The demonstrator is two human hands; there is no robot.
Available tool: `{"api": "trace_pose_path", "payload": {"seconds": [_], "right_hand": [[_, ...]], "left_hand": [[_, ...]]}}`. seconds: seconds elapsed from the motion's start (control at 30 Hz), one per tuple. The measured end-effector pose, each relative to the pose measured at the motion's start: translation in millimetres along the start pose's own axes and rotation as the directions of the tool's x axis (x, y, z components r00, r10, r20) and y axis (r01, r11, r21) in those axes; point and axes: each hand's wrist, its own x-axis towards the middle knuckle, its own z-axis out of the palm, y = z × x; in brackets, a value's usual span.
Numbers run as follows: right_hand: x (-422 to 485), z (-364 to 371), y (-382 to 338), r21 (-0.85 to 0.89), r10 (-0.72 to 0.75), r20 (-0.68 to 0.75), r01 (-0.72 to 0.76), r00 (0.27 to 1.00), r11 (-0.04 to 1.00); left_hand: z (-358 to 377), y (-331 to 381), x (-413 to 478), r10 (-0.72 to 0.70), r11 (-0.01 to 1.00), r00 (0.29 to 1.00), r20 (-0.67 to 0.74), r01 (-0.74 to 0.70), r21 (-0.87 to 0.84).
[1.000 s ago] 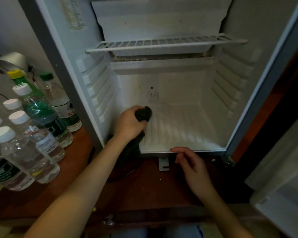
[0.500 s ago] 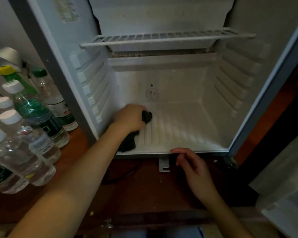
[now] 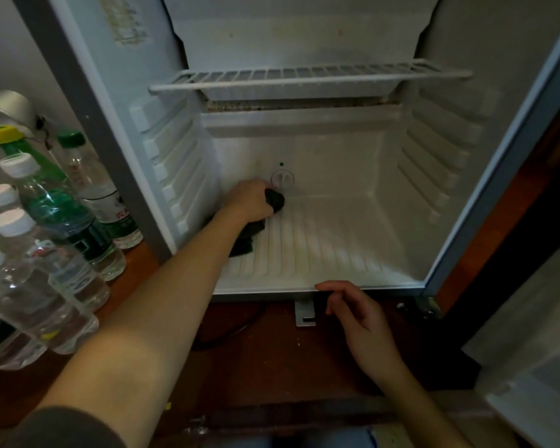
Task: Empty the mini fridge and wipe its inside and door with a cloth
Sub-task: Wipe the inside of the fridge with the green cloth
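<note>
Nearest, the right hand [image 3: 359, 321] hangs loosely curled, holding nothing, by the front edge of the fridge [image 3: 434, 176]. Bottles [image 3: 55, 221] stand outside to the left. Farther in, the left hand [image 3: 251, 200] grips a dark cloth [image 3: 274, 201] on the ribbed floor, far left, below the dial [image 3: 282, 179]

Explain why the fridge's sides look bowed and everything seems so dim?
Head view: the wide-angle lens bows the frame of the mini fridge outward; light is dim, so the dark cloth shows hardly any folds; the bottles at the left edge look stretched and soft.

Left hand [image 3: 251, 200] clenched, right [image 3: 356, 315] seemingly relaxed
</note>
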Motion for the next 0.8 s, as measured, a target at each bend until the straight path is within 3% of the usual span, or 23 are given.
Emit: {"api": "trace_pose_path", "payload": {"seconds": [0.1,0.23,0.4,0.47,0.6,0.8], "right_hand": [[0.0,-0.1,-0.5,-0.006,-0.017,-0.014,0.017,1.000,1.000],[1.1,-0.6,2.0,-0.001,-0.017,-0.051,0.017,0.999,1.000],[1.4,-1.3,4.3,-0.005,-0.003,-0.026,0.003,1.000,1.000],[2.3,-1.1,4.1,-0.006,0.001,-0.031,-0.001,1.000,1.000],[1.8,-1.1,3.3,-0.005,-0.005,-0.028,0.004,1.000,1.000],[1.6,-0.4,4.7,-0.001,-0.017,-0.005,0.017,1.000,1.000]], "left_hand": [[9.5,6.7,-44.0,0.083,0.996,0.996,0.016,-0.083,-0.010],[25.8,11.3,-115.5,0.166,0.974,0.983,-0.074,-0.152,0.168],[22.1,1.0,-72.5,0.029,0.956,0.986,-0.162,0.020,0.291],[14.0,0.5,-38.0,-0.051,0.963,0.989,-0.137,0.085,0.254],[1.7,4.7,-10.5,-0.063,0.973,0.996,-0.056,0.074,0.217],[11.2,5.5,-78.9,0.123,0.964,0.988,0.088,-0.140,0.228]]}}
